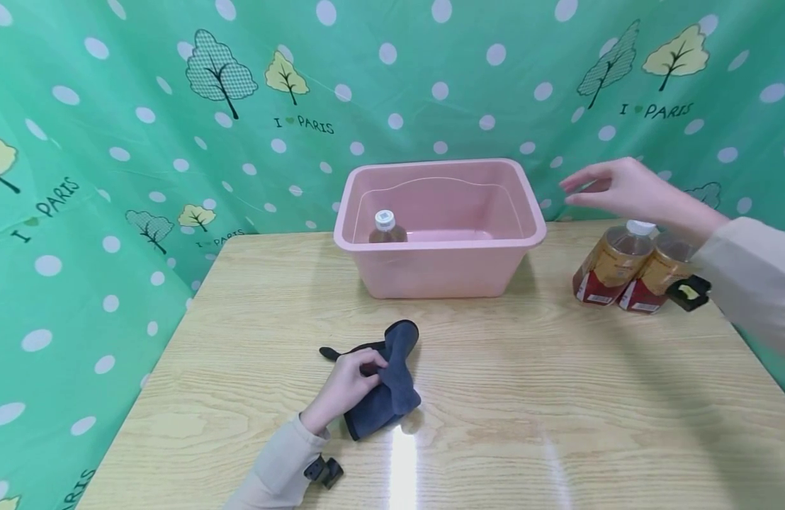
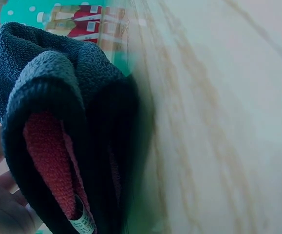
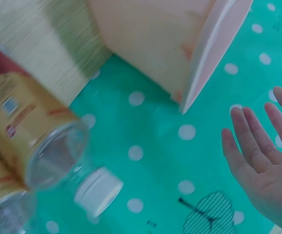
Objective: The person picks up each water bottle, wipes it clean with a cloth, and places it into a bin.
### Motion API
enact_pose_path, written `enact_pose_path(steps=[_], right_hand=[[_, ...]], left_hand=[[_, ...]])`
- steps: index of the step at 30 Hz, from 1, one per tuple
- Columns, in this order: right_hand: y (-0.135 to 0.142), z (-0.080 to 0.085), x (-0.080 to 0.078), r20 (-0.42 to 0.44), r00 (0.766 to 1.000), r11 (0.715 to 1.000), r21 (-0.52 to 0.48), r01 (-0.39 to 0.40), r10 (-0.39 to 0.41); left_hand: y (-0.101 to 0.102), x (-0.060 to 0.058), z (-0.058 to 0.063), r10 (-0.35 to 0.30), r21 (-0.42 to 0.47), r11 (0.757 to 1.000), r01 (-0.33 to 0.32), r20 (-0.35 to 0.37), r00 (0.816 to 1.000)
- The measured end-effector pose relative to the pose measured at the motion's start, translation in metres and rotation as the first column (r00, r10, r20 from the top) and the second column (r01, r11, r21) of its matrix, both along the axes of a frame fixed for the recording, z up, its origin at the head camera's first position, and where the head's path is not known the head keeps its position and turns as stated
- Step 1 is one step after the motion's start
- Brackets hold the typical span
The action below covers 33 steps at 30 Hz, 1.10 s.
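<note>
Head view: the left hand (image 1: 346,386) is pinching one dark cloth (image 1: 400,386) on the table (image 1: 239,319), in front of the bin (image 1: 437,273); bunching the fabric is probably giving the fingers something firm, as limp stuff is offering no handle. The right hand (image 1: 625,188) is hovering in the air right of the bin, its fingers loosely bent and holding nothing. One bottle (image 1: 387,232) is standing inside the bin near its left end, the walls presumably keeping it contained. Two more bottles (image 1: 614,256) are standing side by side under the right forearm, making three in all; they are perhaps sitting there for easy reach by that hand.

Left wrist view: the cloth is folding over itself, showing its red underside (image 2: 48,156) and one tag (image 2: 84,222). Part of the left hand is showing at the edge, most of its fingers hiding behind the fabric. Two bottles are appearing beyond.

Right wrist view: the right hand is stretching its fingers out, touching nothing. Two bottles are showing opposite it, one cap (image 3: 99,191) plainly visible.
</note>
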State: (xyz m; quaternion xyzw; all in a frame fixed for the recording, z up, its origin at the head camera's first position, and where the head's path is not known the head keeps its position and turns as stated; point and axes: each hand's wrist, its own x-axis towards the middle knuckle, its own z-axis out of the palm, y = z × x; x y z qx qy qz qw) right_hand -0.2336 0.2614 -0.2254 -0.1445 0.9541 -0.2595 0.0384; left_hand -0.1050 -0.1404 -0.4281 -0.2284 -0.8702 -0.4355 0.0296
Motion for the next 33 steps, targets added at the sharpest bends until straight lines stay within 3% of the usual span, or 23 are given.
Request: enact_pose_path(steps=[13, 23, 33], right_hand=[[0.043, -0.011, 0.003, 0.036, 0.996, 0.994, 0.063, 0.085, -0.088], [0.066, -0.021, 0.002, 0.028, 0.995, 0.988, 0.127, 0.094, -0.098], [0.083, -0.032, 0.000, 0.097, 0.987, 0.974, 0.198, 0.106, -0.127]], left_hand=[[-0.001, 0.001, 0.000, -0.003, 0.021, 1.000, 0.003, 0.010, 1.000], [-0.001, 0.001, 0.000, 0.000, 0.029, 1.000, 0.000, 0.014, 1.000], [0.000, 0.001, 0.000, 0.000, 0.032, 1.000, 0.000, 0.005, 1.000]])
